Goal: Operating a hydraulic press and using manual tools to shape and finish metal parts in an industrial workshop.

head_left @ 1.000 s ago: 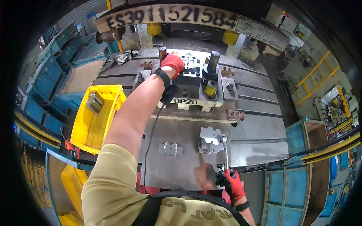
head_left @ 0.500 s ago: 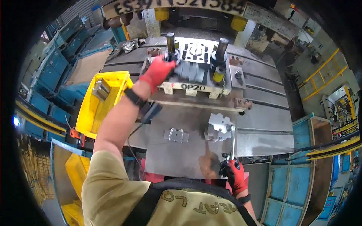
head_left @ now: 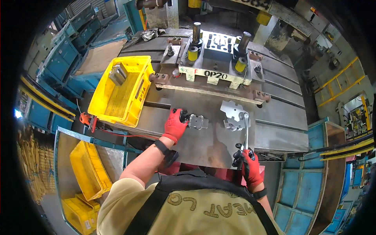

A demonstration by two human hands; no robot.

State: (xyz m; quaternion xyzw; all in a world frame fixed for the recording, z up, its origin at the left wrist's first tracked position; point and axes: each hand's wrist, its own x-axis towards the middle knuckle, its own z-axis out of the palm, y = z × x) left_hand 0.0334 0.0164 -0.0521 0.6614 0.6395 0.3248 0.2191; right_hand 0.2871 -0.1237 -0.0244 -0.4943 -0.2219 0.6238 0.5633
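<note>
My left hand (head_left: 176,125), in a red glove with black fingertips, is on the steel plate (head_left: 188,147). Its fingers curl at the left edge of a small formed metal part (head_left: 198,122) lying there. My right hand (head_left: 250,166), gloved the same way, is closed around a slim silver rod tool with a round head (head_left: 246,135). The tool points away from me, its head over the right edge of a small stack of flat, notched metal pieces (head_left: 233,111). Whether the head touches them I cannot tell. Beyond them stands a die (head_left: 215,75) with two dark guide posts and yellow cylinders.
A yellow bin (head_left: 130,94) with a metal block (head_left: 118,75) inside stands at the left. More yellow bins (head_left: 91,170) lie below it. A blue-framed cart (head_left: 301,188) is at the right. The slotted press bed (head_left: 280,103) extends around the die.
My left hand has come back from the die to the small metal part on the plate. The light grey piece by the die's front no longer shows there. My right hand keeps the tool; the view has shifted.
</note>
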